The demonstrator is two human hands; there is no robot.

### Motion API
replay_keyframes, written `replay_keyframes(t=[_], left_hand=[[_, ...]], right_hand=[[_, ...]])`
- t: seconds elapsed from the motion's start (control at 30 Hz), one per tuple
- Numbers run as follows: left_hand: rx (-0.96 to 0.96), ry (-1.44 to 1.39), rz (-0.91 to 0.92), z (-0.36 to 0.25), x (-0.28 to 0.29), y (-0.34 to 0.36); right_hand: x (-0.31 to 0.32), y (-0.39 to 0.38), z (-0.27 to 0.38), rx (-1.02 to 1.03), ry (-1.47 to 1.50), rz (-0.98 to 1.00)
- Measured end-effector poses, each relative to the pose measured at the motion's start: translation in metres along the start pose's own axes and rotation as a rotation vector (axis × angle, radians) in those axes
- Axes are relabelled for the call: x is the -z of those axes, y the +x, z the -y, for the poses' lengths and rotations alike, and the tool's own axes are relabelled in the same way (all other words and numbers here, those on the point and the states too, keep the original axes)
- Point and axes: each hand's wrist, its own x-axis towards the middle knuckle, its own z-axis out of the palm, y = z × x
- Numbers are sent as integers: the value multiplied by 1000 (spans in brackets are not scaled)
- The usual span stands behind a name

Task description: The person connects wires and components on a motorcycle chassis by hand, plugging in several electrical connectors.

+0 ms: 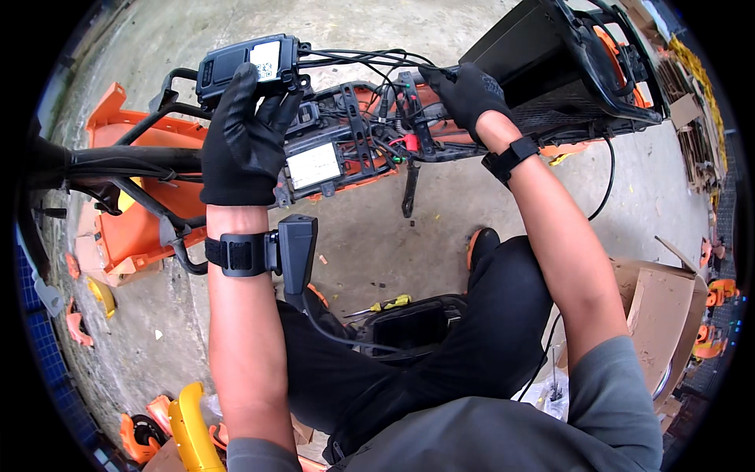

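Note:
My left hand (250,141), in a black glove, holds a flat black electronic control box (228,69) with a white label, thumb over its near edge. From the box's right end several black cables (354,57) run across to my right hand (470,93), also gloved. Its fingers are closed around the cables near their far end; the fingertips are partly hidden. Below both hands lies the opened frame (358,118) of an orange and black scooter-like vehicle, with exposed wiring, a red connector (410,142) and a second white-labelled box (313,165).
A large black box-shaped housing (535,59) stands right of my right hand. Orange body panels (141,224) and black tubes sit at the left. On the floor lie a yellow-handled screwdriver (389,304) beside a black case (409,326), and a cardboard box (657,307) at the right.

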Motion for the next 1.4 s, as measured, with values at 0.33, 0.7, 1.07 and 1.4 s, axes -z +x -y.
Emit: replay_keyframes(t=[0.33, 0.7, 1.07, 1.4], left_hand=[[26, 11, -7, 0, 5, -11], [92, -19, -148, 11, -1, -25], [143, -26, -146, 16, -3, -24], [105, 13, -178, 14, 21, -12]], right_hand=[[5, -9, -7, 1, -57, -6], [10, -64, 10, 386, 302, 670], [-3, -77, 11, 604, -220, 478], [-40, -23, 7, 296, -136, 77]])
